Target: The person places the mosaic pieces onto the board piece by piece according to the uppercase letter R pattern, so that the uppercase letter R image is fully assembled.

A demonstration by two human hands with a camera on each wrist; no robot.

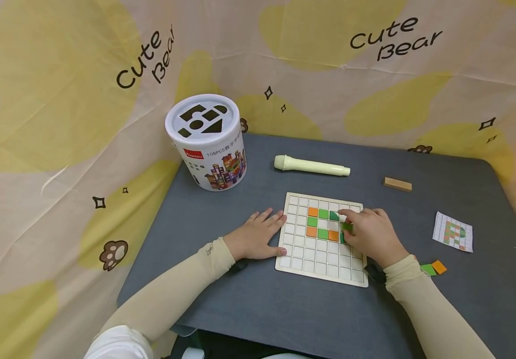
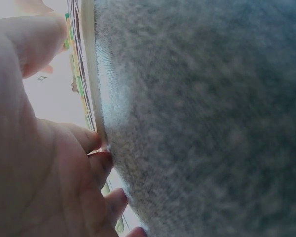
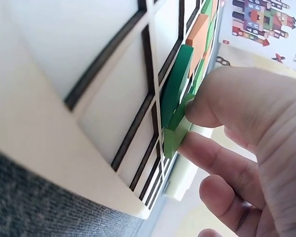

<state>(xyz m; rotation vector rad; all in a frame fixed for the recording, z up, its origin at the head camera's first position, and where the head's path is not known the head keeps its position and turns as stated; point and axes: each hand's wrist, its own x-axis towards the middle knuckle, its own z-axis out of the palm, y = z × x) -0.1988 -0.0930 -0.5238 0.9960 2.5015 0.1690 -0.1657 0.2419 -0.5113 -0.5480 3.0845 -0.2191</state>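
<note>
My right hand pinches a light green square tile between thumb and index finger. It stands tilted over the right part of the wooden grid board, its lower edge right at the grid lines. Beside it on the board is a dark green piece with a curved edge. Orange and green tiles fill several cells; the other visible cells are white. Fingers spread, my left hand rests at the board's left edge, its fingertips and thumb touching it.
Right of the board lie a printed pattern card, a loose green tile and an orange tile. Behind it are a pale green microphone-shaped stick and a wooden block. A lidded block bucket stands back left.
</note>
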